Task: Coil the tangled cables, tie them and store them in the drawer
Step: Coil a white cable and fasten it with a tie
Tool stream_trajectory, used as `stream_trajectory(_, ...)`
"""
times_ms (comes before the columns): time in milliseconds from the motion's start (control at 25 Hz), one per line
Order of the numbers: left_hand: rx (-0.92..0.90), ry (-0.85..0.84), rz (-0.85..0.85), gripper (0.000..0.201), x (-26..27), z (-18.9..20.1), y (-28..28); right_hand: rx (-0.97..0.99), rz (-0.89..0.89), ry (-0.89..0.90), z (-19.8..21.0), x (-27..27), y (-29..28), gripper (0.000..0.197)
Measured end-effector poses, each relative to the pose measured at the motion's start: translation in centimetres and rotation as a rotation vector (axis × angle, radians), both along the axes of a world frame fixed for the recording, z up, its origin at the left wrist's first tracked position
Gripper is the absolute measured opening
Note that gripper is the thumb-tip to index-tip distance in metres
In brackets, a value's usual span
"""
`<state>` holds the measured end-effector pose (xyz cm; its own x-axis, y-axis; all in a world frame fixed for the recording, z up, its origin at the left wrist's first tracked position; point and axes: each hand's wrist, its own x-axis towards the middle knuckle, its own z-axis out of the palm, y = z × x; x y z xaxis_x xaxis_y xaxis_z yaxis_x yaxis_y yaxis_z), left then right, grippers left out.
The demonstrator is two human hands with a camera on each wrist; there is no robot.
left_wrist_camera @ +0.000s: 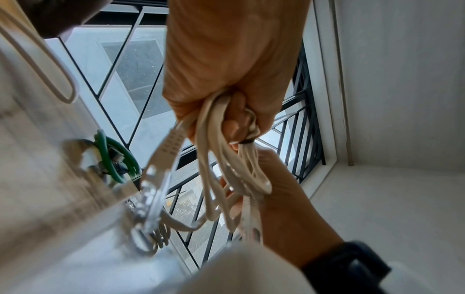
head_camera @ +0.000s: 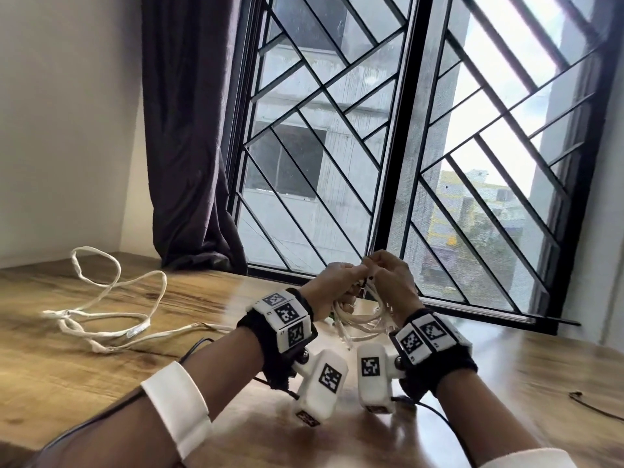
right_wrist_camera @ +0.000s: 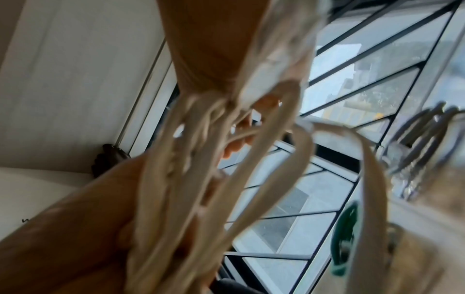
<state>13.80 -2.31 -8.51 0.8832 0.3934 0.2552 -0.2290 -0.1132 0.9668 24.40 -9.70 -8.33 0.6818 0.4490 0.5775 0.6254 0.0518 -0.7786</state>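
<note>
- Head view shows a white coil (head_camera: 358, 319) held up above the tabletop (head_camera: 101, 359), in front of the window (head_camera: 405, 130), its loops hanging between the two wrists.
- Left hand (head_camera: 332, 282) grips the gathered top of the coil; in the left wrist view its fingers (left_wrist_camera: 235, 127) curl round the strands, where a dark band (left_wrist_camera: 247, 141) seems to cinch them.
- Right hand (head_camera: 391, 282) meets the left at the same spot, fingertips pinching something small there; what exactly it pinches is hidden.
- Step in hand, as I judge it, is tying the coil. To do it well, keep the left grip tight so the loops stay even, wrap the tie snugly at the gathered neck, and tuck in the plug end (left_wrist_camera: 168, 147) that dangles loose.
- A second cord (head_camera: 111, 298) lies sprawled on the tabletop, well apart to the left, not yet coiled.
- No drawer is in view.
</note>
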Motion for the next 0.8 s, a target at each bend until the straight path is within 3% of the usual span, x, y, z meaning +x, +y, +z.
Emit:
stream_trajectory(200, -0.224, -0.193, 0.198, 0.032, 0.0, 0.1, 2.6, -0.086, 0.471, 0.241, 0.2, -1.6, -0.2, 0.032)
stream_trajectory(360, -0.415, -0.33, 0.349, 0.032, -0.3, 0.0, 5.5, -0.184, 0.672, 0.389, -0.7, -2.3, 0.1, 0.031)
stream_trajectory(600, -0.466, -0.31, 0.281, 0.039, 0.1, -0.2, 6.5, -0.067, 0.569, 0.411, -1.3, -2.2, 1.0, 0.034)
stream_trajectory(800, -0.429, -0.227, 0.308, 0.05, -0.6, 0.1, 6.4, 0.026, 0.526, 0.362, -0.9, -2.9, 0.9, 0.019)
